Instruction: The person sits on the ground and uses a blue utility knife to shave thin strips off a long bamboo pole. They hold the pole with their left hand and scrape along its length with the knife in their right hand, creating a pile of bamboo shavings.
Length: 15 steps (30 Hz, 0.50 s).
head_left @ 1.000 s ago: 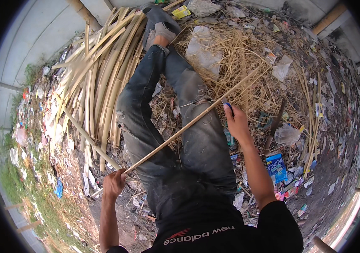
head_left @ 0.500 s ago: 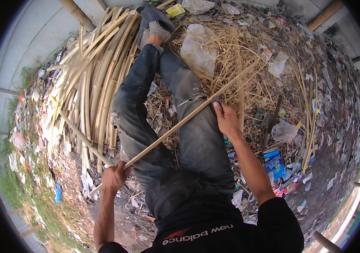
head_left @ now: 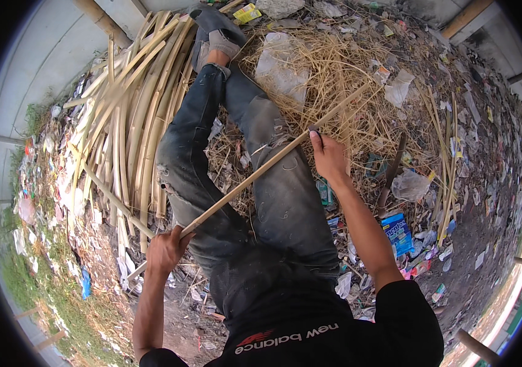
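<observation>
A long, pale bamboo strip (head_left: 249, 179) slants across my thighs, its far end over the straw. My left hand (head_left: 165, 251) is closed around its near end, beside my left hip. Over my right knee, my right hand (head_left: 329, 158) is closed against the strip farther along, thumb uppermost. A small dark piece, blade-like, shows between that thumb and the strip. The rest of it is hidden in the fingers. A thicker bamboo stick (head_left: 111, 194) leads from the left pile toward my left hand, where its end is covered.
A pile of split bamboo strips (head_left: 148, 122) lies left of my legs. Straw-like shavings (head_left: 334, 76) and clear plastic lie ahead to the right. A dark brown stick (head_left: 393, 171) and a blue packet (head_left: 398, 235) lie by my right forearm. Litter covers the ground.
My right hand has slid a little farther away along the strip. My left hand keeps its hold on the near end. The whole view has shifted slightly.
</observation>
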Motion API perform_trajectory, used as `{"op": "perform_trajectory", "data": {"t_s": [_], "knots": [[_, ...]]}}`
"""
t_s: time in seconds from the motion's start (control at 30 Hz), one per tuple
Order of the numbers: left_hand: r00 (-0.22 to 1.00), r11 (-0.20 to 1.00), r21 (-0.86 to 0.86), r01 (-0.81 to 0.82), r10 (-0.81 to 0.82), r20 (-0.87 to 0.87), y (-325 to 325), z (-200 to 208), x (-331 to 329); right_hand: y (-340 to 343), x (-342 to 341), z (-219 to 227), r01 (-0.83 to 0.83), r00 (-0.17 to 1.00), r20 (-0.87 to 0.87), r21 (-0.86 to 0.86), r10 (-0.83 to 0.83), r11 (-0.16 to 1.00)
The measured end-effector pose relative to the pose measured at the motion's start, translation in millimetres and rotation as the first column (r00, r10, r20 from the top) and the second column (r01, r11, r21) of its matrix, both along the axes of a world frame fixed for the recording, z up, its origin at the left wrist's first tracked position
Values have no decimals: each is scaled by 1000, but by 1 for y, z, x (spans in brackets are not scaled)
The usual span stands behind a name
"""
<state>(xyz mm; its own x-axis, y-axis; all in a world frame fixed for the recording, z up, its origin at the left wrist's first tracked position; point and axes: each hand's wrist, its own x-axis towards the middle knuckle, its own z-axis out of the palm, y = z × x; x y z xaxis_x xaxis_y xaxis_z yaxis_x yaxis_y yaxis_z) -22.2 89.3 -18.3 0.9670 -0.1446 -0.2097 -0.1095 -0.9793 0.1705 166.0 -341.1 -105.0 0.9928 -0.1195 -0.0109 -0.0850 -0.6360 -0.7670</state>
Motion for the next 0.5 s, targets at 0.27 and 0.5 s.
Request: {"op": "perform_trajectory", "data": {"t_s": [0.27, 0.5], "knots": [[997, 999, -18, -37, 36, -62, -8, -4, -3, 5, -10, -3, -155, 976, -143, 86, 166, 984], [1000, 997, -74, -4, 5, 4, -44, -11, 20, 36, -25, 13, -213, 968, -110, 120, 226, 970]]}}
